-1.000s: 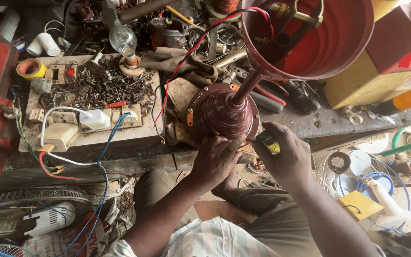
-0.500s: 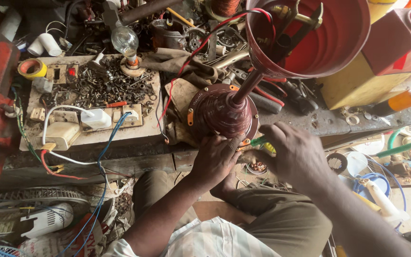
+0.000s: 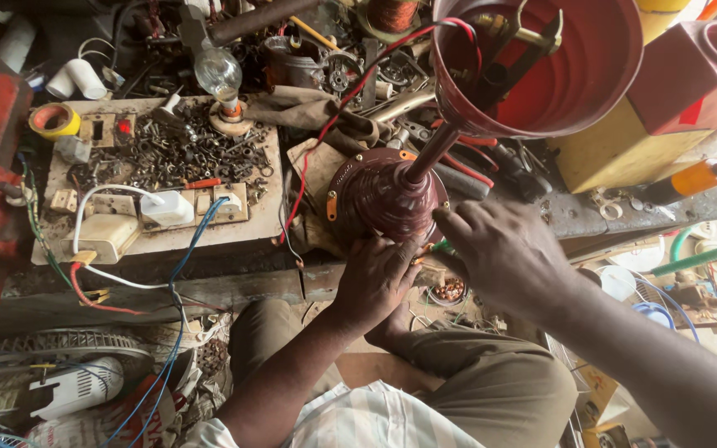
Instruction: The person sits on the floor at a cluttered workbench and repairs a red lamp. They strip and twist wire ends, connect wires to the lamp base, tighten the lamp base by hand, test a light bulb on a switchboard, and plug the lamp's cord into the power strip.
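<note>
Head view, the only one: a dark red motor housing [image 3: 387,195] sits at the centre of the frame on the near edge of a cluttered workbench [image 3: 234,278]. A thin stem runs from its top up and to the right into a big red bowl-shaped cover [image 3: 578,70], so the long axis slants from lower left to upper right. The left hand [image 3: 375,278] lies just below the housing, fingers spread and pressed against its lower rim, holding it steady rather than closing around it. The right hand [image 3: 495,249] comes in from the lower right and rests against the housing's right side, fingers curled; a small green-and-yellow bit shows under it, but whether it grips a tool cannot be told. Both hands touch the housing; the left sits squarely under it, the right off to the side.

A red wire [image 3: 325,133] trails from the cover across the bench, passing just left of the housing. Farther left stand a wooden switch board [image 3: 159,211], a heap of loose screws [image 3: 159,153] and a glass bulb [image 3: 217,75]. A yellow box [image 3: 616,153] stands at right.
</note>
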